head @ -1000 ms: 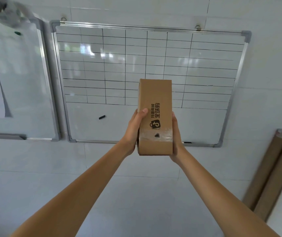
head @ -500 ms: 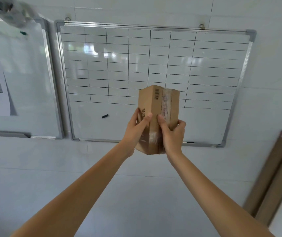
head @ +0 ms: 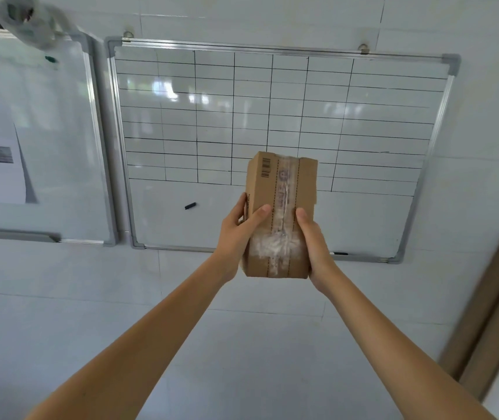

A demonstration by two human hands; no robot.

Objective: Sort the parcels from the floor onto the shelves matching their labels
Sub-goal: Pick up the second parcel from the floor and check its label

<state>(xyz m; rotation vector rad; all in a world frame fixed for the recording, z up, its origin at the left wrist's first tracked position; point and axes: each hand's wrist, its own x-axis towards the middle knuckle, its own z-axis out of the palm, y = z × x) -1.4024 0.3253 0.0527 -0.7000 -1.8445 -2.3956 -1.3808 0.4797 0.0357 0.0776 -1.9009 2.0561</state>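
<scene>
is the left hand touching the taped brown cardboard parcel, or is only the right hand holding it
Touching. The head view shows the left hand with its thumb pressed on the front of the taped brown cardboard parcel, and the right hand gripping the opposite side.

Two metal-framed whiteboards hang side by side on the white tiled wall (head: pixel 272 344), the gridded whiteboard (head: pixel 272 116) glinting, while cardboard tubes (head: pixel 484 313) lean rightward.

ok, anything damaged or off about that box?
The cardboard box, held upright between the left hand and right hand, looks worn: the clear tape down its face is wrinkled and cloudy white near the bottom, and the top right flap edge is ragged. No shipping label shows on this face.
</scene>
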